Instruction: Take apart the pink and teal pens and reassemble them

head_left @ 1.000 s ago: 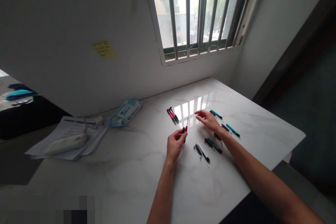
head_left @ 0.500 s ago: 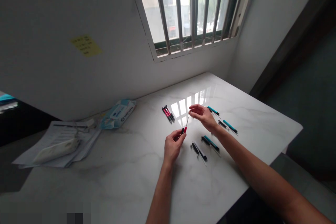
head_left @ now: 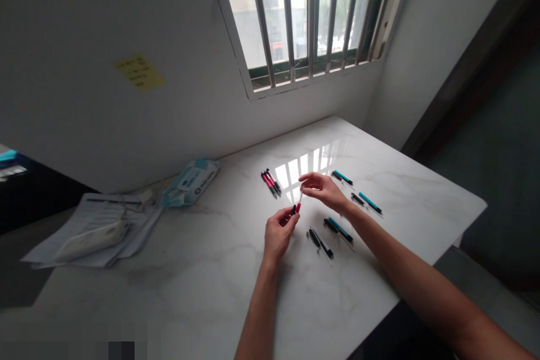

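My left hand [head_left: 277,234] is closed on a red pen barrel [head_left: 298,208], with a black pen part [head_left: 294,210] held beside it. A thin refill [head_left: 301,196] sticks up out of the red barrel. At its upper end, the fingertips of my right hand [head_left: 325,190] are pinched around it. Beyond my hands lie a few red and black pens [head_left: 270,183] side by side. Near my right forearm are sets of pen parts: teal barrels [head_left: 370,202] with black pieces and refills, and a black and silver set [head_left: 320,243] closest to me.
A pack of wipes [head_left: 192,183] lies against the wall on the white marbled table [head_left: 189,292]. Papers [head_left: 139,236] with a white device [head_left: 93,241] on top are at the left. Above the table are a yellow note [head_left: 139,72] and a barred window [head_left: 310,22].
My right hand has come slightly left and down, and its fingertips now meet the refill's upper end. My left hand has stayed nearly still.
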Motion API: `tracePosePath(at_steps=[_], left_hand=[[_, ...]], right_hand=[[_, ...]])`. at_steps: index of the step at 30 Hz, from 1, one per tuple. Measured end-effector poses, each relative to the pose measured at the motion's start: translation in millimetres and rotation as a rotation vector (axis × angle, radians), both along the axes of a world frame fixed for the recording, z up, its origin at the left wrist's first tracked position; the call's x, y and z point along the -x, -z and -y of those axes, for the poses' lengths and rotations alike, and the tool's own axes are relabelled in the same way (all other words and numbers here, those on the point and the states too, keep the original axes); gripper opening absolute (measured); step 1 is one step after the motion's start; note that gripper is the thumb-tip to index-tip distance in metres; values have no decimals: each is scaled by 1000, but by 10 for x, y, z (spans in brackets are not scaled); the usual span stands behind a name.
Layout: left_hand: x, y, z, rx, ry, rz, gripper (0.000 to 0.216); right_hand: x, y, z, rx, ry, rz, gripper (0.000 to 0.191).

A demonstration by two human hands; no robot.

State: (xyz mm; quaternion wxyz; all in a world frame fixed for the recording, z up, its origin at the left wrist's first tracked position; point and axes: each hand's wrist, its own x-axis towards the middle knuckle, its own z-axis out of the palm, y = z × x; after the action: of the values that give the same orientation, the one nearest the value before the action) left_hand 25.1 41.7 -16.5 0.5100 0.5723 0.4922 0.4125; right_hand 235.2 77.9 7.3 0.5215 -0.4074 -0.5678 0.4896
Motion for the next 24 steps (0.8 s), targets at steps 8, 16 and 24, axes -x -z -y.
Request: tracePosePath(at_steps=[8,16,24], left_hand=[[18,43,-16,-13,25,26,41],[2,8,-11,-16,8,8,38],[9,-60,9,-141,-105,-70,23]], right_hand=[[111,49,61,45,-253,195,23],[128,4,50,46,-187,-3,21],[-169,-46,-89,113,227,-390,30]])
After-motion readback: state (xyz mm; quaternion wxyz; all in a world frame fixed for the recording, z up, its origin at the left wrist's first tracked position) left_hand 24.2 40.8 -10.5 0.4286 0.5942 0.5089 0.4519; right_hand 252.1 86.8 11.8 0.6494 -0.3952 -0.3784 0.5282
